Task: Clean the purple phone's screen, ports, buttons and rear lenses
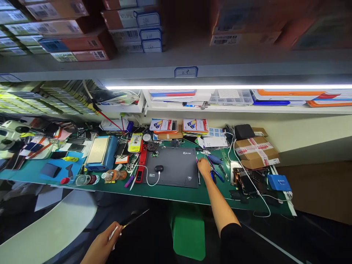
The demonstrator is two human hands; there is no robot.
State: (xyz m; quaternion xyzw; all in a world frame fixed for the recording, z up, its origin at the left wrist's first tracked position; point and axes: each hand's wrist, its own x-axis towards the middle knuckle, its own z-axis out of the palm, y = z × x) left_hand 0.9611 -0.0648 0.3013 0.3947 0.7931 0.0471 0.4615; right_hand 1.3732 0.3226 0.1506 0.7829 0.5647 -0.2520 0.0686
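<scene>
My left hand (103,242) is low in front of the bench, closed round a thin tool (134,220) with a white handle and a long narrow metal end; its exact kind is unclear. My right hand (204,168) reaches down to the right edge of a black work mat (176,161), fingers curled in. Whatever they hold, if anything, is hidden. Just right of it lie blue-handled pliers (219,176), more hand tools and a dark blue tool (215,159). A slim screwdriver-like tool (199,177) lies below it. On the mat rests a small black case (158,168) with a white cable plugged in.
A shelf (170,69) with a bright light strip overhangs the green bench (176,195). A blue heating machine (100,152) and bottles (114,175) stand left. A taped cardboard box (257,151) and phone parts lie right. A green stool (189,234) and white chair (55,227) stand in front.
</scene>
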